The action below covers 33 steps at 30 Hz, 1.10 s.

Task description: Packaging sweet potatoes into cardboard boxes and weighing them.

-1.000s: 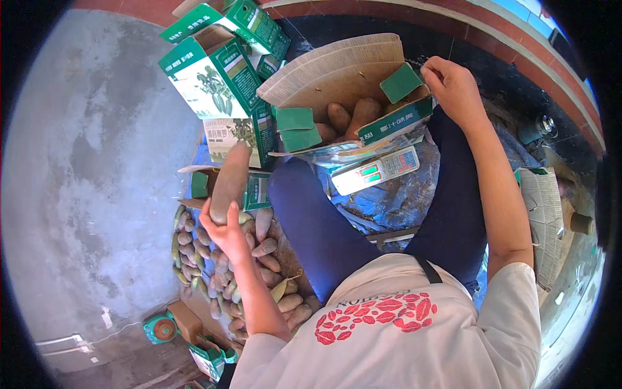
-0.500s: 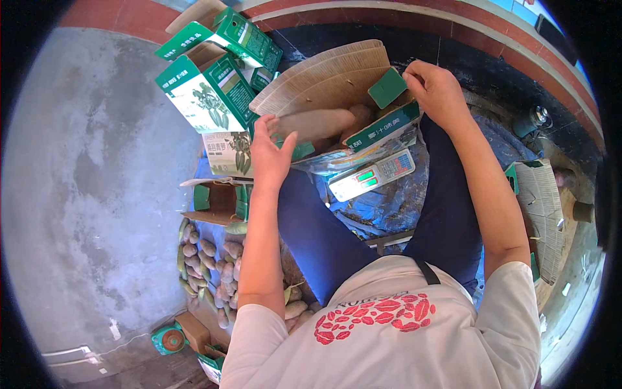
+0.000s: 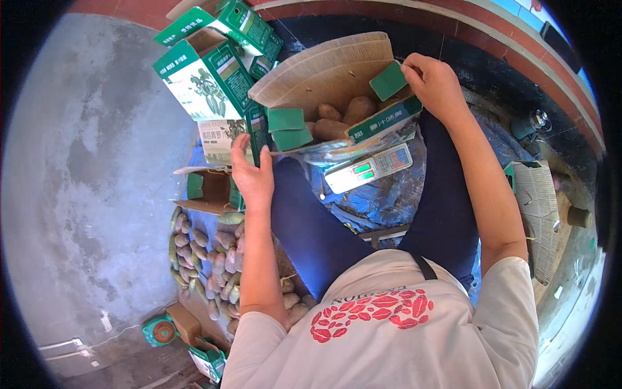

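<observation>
An open cardboard box (image 3: 324, 78) with green side flaps stands between my knees, tilted toward me. Several soil-covered root vegetables (image 3: 360, 110) lie inside it. My right hand (image 3: 435, 89) is closed at the box's right edge, its thumb and fingers pinching beside the green flap (image 3: 389, 80). My left hand (image 3: 253, 174) is just outside the near left corner, thumb and fingers apart, holding nothing. Close to it is the left green flap (image 3: 289, 128). A digital scale (image 3: 369, 168) with lit green displays sits in front of the box; what lies beneath the box is hidden.
Green-and-white boxes (image 3: 206, 81) are stacked at the far left. Below them lie a small open box (image 3: 210, 190) and many loose root vegetables (image 3: 201, 253). Another open box (image 3: 541, 214) is on the right, near a metal flask (image 3: 534, 121). Blue sheeting (image 3: 382, 207) covers the floor.
My left hand has moved left and toward me, away from the box opening. The blurred long vegetable beside it no longer shows there. My right hand stays at the box edge.
</observation>
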### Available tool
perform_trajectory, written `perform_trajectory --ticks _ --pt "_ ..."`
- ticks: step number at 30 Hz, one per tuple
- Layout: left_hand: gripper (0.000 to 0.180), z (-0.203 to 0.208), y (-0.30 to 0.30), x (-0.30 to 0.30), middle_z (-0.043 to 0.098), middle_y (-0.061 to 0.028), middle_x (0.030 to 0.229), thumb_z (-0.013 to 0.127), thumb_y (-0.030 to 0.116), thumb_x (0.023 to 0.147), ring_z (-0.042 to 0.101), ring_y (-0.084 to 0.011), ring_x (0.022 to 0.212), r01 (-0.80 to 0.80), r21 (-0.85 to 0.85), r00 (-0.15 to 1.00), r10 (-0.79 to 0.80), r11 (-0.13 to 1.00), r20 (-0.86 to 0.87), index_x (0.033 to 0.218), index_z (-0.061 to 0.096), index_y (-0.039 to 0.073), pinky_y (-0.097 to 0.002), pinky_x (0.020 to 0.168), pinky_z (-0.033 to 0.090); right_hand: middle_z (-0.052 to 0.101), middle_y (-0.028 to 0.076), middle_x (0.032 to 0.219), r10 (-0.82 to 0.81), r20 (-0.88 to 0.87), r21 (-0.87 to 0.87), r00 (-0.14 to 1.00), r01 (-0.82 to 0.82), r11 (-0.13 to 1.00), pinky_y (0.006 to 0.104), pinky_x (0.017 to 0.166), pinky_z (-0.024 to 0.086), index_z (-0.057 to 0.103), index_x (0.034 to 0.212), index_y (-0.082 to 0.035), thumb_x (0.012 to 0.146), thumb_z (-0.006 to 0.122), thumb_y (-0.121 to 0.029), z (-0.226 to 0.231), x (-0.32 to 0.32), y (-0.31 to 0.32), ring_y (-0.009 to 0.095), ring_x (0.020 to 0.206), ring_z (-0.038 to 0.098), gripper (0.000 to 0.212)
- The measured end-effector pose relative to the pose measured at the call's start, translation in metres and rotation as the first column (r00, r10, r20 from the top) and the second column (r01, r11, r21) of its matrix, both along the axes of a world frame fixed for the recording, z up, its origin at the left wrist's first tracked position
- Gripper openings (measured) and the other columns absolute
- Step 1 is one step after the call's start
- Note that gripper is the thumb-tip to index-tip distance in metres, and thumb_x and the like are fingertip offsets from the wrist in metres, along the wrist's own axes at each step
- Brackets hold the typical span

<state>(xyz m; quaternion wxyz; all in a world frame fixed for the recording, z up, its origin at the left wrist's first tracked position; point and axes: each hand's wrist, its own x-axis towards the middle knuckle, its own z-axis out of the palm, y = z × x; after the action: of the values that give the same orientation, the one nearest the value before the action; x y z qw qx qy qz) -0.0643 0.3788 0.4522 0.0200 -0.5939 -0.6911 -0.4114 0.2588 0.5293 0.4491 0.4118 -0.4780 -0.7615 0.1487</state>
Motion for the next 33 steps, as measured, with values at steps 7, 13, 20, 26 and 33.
perform_trajectory --ticks 7,13,20,26,33 --pt "0.045 0.009 -0.008 0.003 0.057 -0.0202 0.110 0.068 0.006 0.075 0.054 -0.0380 0.102 -0.012 0.052 0.953 0.028 0.999 -0.302 0.117 0.051 0.000 -0.0436 0.090 0.042 0.065 0.014 0.077 -0.027 0.042 -0.072 0.999 0.030 0.997 0.0425 0.066 0.049 0.064 0.087 -0.008 0.086 0.056 -0.025 -0.003 -0.003 0.004 0.035 0.075 0.062 0.019" --pt "0.046 0.004 -0.015 -0.004 0.057 -0.0188 0.111 0.069 0.007 0.073 0.054 -0.0371 0.103 -0.019 0.055 0.930 0.038 0.998 -0.366 0.115 0.051 0.001 -0.0446 0.091 0.041 0.064 0.014 0.076 -0.028 0.037 -0.071 0.999 0.030 0.997 0.0415 0.066 0.049 0.064 0.087 -0.008 0.086 0.056 -0.025 -0.007 -0.010 0.005 0.035 0.074 0.062 0.019" --pt "0.043 0.004 -0.013 -0.001 0.057 -0.0173 0.112 0.068 0.008 0.073 0.053 -0.0349 0.105 -0.018 0.049 0.908 0.037 0.999 -0.417 0.113 0.052 0.002 -0.0440 0.093 0.040 0.064 0.015 0.076 -0.039 0.052 -0.066 0.998 0.042 0.997 0.0427 0.065 0.049 0.064 0.085 -0.007 0.084 0.057 -0.025 -0.007 -0.018 0.007 0.036 0.074 0.062 0.018" --pt "0.041 0.006 -0.008 0.002 0.055 -0.0164 0.113 0.066 0.011 0.075 0.052 -0.0328 0.106 -0.037 0.033 0.905 0.048 0.999 -0.423 0.112 0.052 0.002 -0.0453 0.096 0.037 0.064 0.016 0.080 -0.098 0.131 0.031 0.987 0.095 0.995 0.0454 0.067 0.049 0.064 0.084 -0.009 0.083 0.057 -0.025 -0.005 -0.027 0.005 0.037 0.078 0.062 0.018" --pt "0.041 0.001 -0.004 0.005 0.055 -0.0162 0.113 0.066 0.011 0.075 0.053 -0.0324 0.107 -0.044 0.080 0.913 0.072 0.996 -0.402 0.113 0.052 0.003 -0.0449 0.097 0.037 0.064 0.016 0.079 -0.058 0.038 0.087 0.998 0.054 0.995 0.0446 0.066 0.049 0.064 0.081 -0.007 0.082 0.058 -0.022 0.029 -0.042 -0.019 0.036 0.076 0.062 0.016"
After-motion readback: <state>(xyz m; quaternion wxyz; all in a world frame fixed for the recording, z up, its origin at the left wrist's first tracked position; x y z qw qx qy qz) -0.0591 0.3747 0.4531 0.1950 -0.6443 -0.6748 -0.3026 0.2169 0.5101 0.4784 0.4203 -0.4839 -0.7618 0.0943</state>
